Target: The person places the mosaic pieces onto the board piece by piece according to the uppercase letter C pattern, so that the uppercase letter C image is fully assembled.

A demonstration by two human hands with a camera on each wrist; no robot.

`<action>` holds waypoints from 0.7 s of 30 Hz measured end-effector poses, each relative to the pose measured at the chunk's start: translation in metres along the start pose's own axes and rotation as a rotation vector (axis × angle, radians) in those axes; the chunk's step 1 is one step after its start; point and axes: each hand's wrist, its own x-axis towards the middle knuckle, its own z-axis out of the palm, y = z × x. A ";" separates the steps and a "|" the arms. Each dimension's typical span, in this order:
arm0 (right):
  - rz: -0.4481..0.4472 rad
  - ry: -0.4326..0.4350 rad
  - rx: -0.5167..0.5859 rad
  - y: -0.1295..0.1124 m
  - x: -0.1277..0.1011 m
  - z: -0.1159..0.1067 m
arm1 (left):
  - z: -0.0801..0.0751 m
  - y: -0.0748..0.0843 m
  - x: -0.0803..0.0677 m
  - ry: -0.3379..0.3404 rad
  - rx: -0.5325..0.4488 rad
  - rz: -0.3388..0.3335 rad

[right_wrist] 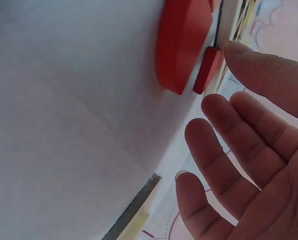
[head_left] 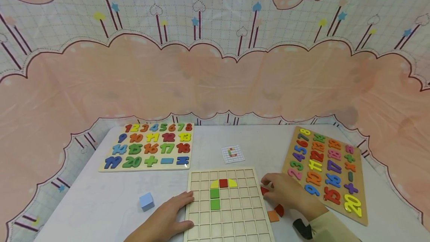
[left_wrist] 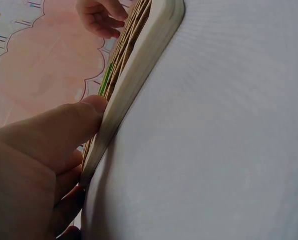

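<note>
Wooden grid board (head_left: 231, 212) lies at the table's (head_left: 100, 197) near edge, holding yellow, red and green tiles. Number puzzles (head_left: 149, 146) sit toward the far corners, a blue cube (head_left: 146, 201) to the left. The left hand (head_left: 168, 216) rests flat against the board's left edge. The right hand (head_left: 285, 193), fingers relaxed, touches a red piece (head_left: 264, 190) beside the board's right edge.

Looks like a kids' play/learning corner, maybe set up for recording. Backdrop (head_left: 215, 81) w/ pink clouds, stars & hearts hangs beyond both hands and wraps the sides. White table (head_left: 100, 197) under the hands. Number puzzle board (head_left: 147, 146) far-left of the left hand (head_left: 168, 214), a second number board (head_left: 327, 171) just right of the right hand (head_left: 285, 191). Wooden grid tray (head_left: 228, 212) w/ coloured tiles between the hands; pattern card (head_left: 232, 153) just beyond it.
</note>
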 end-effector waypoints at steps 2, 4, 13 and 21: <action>-0.002 0.002 -0.009 0.001 0.000 0.001 | 0.000 0.000 0.000 0.001 -0.002 0.004; -0.003 0.003 -0.015 0.000 0.000 0.001 | 0.001 0.000 0.000 0.002 0.000 0.012; 0.028 0.000 -0.040 -0.003 0.000 0.003 | 0.001 -0.001 0.000 0.004 0.005 0.027; 0.011 -0.004 -0.021 -0.003 0.000 0.003 | 0.001 -0.003 -0.002 0.012 0.003 0.049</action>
